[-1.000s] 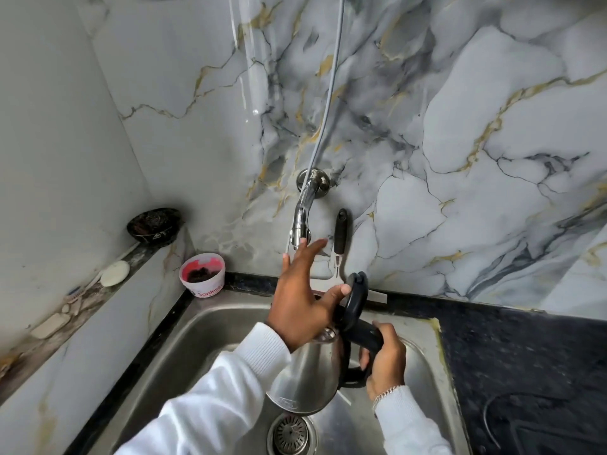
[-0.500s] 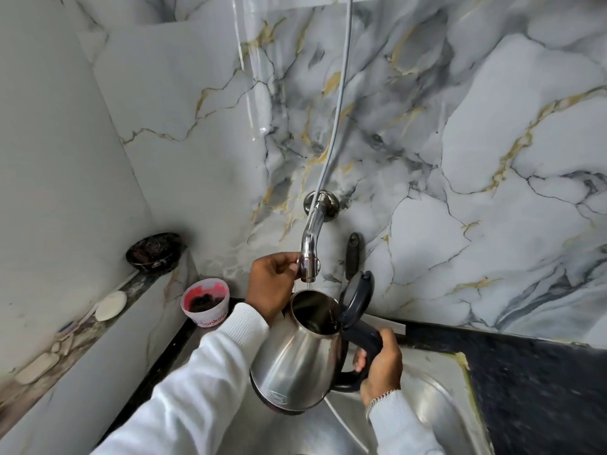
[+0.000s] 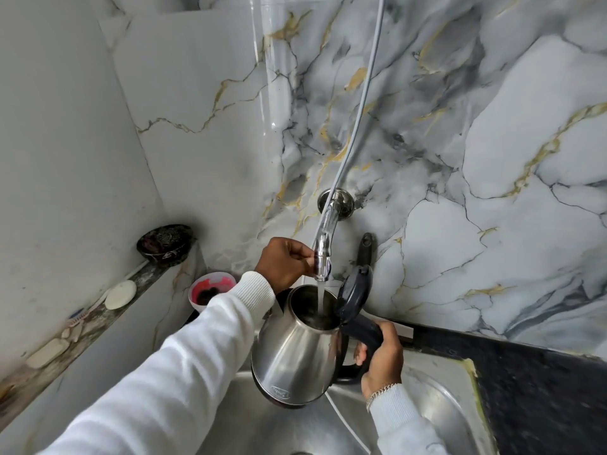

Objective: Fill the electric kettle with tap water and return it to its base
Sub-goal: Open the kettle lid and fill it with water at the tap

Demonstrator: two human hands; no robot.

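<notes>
A stainless steel electric kettle (image 3: 295, 353) hangs over the sink with its black lid (image 3: 354, 292) flipped open. My right hand (image 3: 382, 359) is shut on its black handle. A chrome wall tap (image 3: 323, 251) juts out above the kettle's mouth, and a stream of water (image 3: 320, 298) runs from it into the kettle. My left hand (image 3: 284, 262) grips the tap's handle at the spout's left side. The kettle's base is not in view.
The steel sink (image 3: 437, 412) lies below, with a dark countertop (image 3: 542, 399) to its right. A pink-and-white tub (image 3: 212, 289) stands at the sink's back left. A side ledge carries a dark bowl (image 3: 166, 241) and soap (image 3: 121, 294). A black-handled utensil (image 3: 365, 247) leans on the marble wall.
My left hand went from the kettle lid up to the tap handle and closed on it. The kettle rose under the spout, and water now flows into it.
</notes>
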